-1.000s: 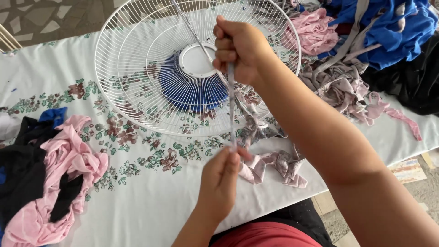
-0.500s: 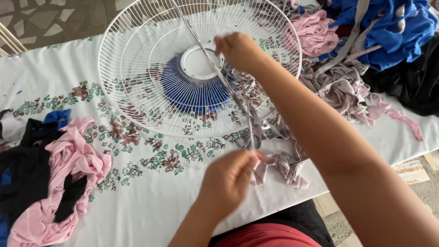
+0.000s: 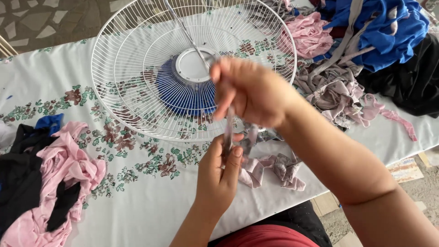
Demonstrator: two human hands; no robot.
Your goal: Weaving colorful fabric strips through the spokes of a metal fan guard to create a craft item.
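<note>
The right hand (image 3: 249,93) pinches the top of a grey fabric strip (image 3: 227,132), and the left hand (image 3: 219,176) closes its grip on the same strip lower down, at six o'clock of the white fan guard (image 3: 137,59) on the bench (image 3: 137,201). Judged from this, the strip should stay taut and flat, fingers sliding evenly so it doesn't twist.

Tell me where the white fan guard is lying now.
In the head view, the white fan guard lies on the flowered tablecloth, upper centre, beyond both hands, between the pink cloth and the blue cloth.
</note>
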